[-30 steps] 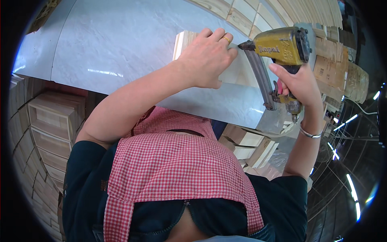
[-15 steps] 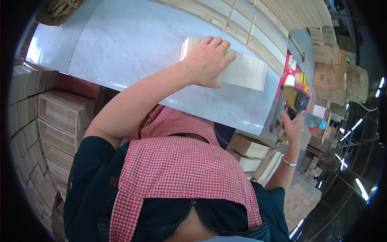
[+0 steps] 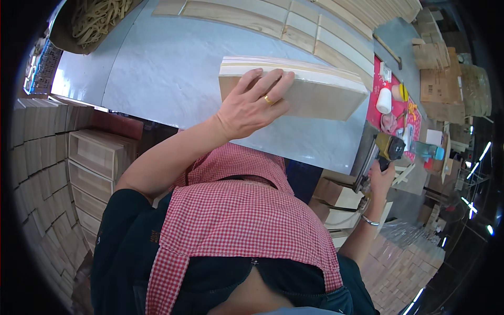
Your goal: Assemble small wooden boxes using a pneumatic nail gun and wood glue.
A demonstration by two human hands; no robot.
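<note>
A long, shallow pale wooden box (image 3: 310,97) stands tilted on the shiny grey-white worktop, its layered edge facing up. My left hand (image 3: 257,100), with a ring on one finger, grips it near its left end; the fingers hook over the upper edge. What the box holds, if anything, is hidden. Off the right end of the worktop, my right hand (image 3: 381,178) is closed round the handle of a yellow and black nail gun (image 3: 388,147). The gun is held apart from the box.
Flat wooden pieces (image 3: 236,18) lie in rows along the far side. A bin of tan strips (image 3: 65,26) stands far left. Stacked wooden boxes (image 3: 92,152) fill the near left. A white bottle (image 3: 384,101) and a blue-capped bottle (image 3: 425,150) are at right.
The wooden box has tipped up from lying flatter, showing its layered edge, and come a little nearer. My left hand has shifted nearer with it. The nail gun has moved slightly nearer.
</note>
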